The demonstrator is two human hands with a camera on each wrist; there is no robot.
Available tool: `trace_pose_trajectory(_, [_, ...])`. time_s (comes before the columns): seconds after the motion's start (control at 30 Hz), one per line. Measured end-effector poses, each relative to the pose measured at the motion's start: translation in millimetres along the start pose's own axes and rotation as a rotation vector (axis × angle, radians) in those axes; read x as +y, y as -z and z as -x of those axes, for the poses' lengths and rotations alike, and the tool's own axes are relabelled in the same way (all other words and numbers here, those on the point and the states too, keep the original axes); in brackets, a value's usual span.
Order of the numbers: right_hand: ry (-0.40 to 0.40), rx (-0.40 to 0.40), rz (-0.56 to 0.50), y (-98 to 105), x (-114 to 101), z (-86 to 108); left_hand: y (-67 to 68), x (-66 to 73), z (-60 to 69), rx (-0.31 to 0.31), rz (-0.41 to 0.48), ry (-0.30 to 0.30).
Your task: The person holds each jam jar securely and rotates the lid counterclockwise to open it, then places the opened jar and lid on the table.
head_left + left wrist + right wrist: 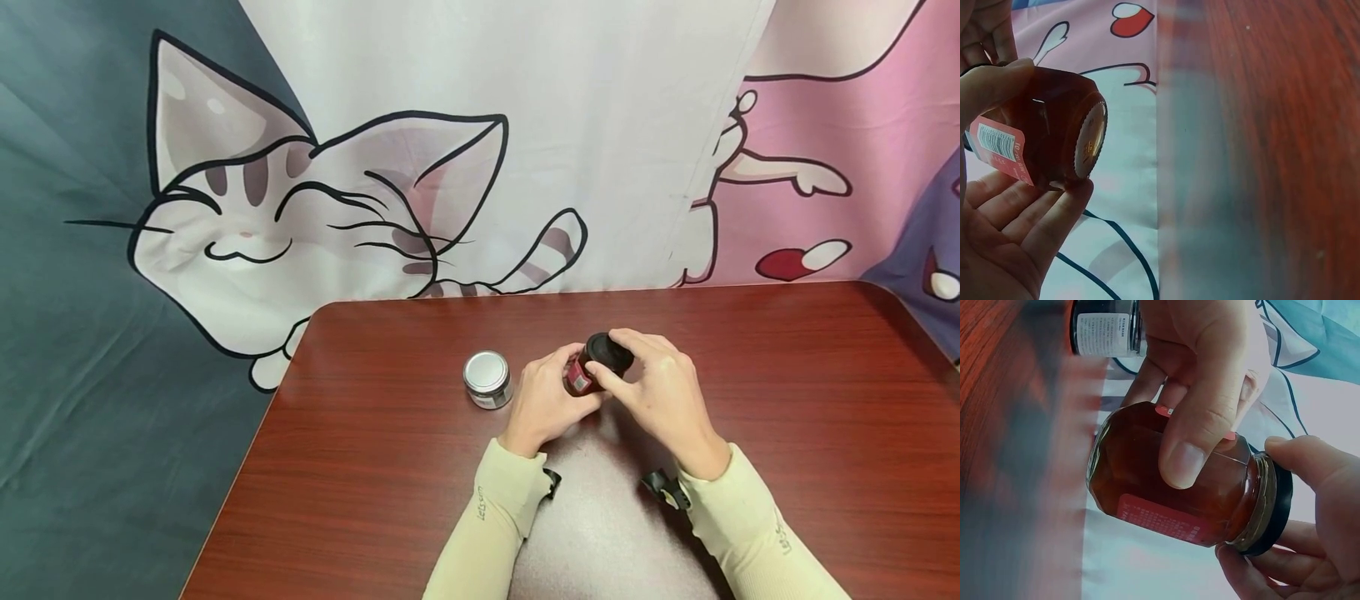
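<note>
A glass jar [1141, 462] of dark reddish-brown contents, with a red label and a black lid [1279, 506], is held off the table between both hands. My left hand [545, 402] grips the jar's body, thumb on one side and fingers on the other. Around the rim of the lid, my right hand [663, 392] has its thumb and fingertips. In the left wrist view the jar's round base [1091, 140] and a barcode on the label face the camera. The lid sits on the jar, which is tilted.
To the left of my left hand, a second jar [487, 379] with a silver lid and a white label stands on the reddish-brown table [360, 467]. Behind the table hangs a cloth [637, 125] printed with a cartoon cat.
</note>
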State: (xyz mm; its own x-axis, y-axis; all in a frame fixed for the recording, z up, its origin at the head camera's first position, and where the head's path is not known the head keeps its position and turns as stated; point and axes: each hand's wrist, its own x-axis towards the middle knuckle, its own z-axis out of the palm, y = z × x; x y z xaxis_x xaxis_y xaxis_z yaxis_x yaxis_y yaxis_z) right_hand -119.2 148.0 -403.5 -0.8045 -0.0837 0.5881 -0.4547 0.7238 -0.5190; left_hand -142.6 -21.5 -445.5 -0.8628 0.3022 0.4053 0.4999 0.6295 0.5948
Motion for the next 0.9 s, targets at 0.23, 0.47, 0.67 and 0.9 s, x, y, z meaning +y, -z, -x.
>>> trace_pose_trajectory(0.23, [0.001,-0.012,-0.006,0.5,0.4,0.0,0.4,0.1,0.6,-0.006,-0.009,0.004])
trace_pose_trajectory(0.47, [0.006,-0.013,0.009,0.8,0.1,-0.2,1.0,0.2,0.1,-0.011,-0.016,0.008])
trace_pose_trajectory(0.67, [0.006,-0.014,0.003,0.9,-0.2,-0.7,1.0,-0.7,0.3,-0.015,-0.007,0.012])
trace_pose_trajectory(0.9, [0.012,-0.015,-0.015,1.0,1.5,-0.8,0.2,-0.7,0.2,-0.011,-0.004,0.007])
